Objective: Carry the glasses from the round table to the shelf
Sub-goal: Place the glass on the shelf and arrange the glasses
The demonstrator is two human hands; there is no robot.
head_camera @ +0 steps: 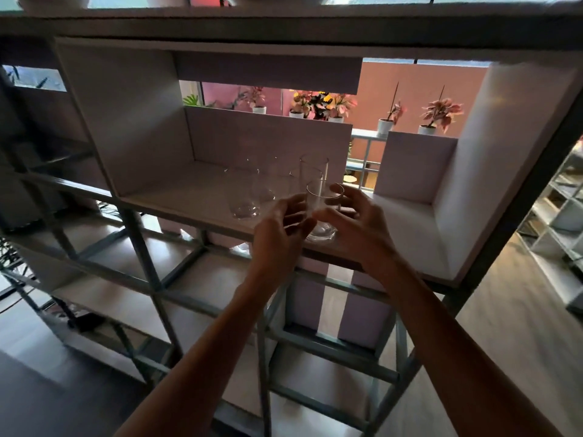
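Note:
A clear glass [322,231] stands on the white shelf board [176,187] near its front edge. My right hand [359,222] curls around this glass, thumb in front and fingers behind its right side. The spread fingers of my left hand [280,231] reach its left side. Just behind stand several more clear glasses: a wide one [243,197] to the left, another [271,181] in the middle, and a tall one [312,167] at the back. The round table is out of view.
The compartment has white side walls and a low back panel [268,134]. Potted plants [441,115] sit on a ledge beyond it. Metal-framed cubbies [202,279] fill the shelf below. Another shelving unit [561,222] stands at the right over wooden floor.

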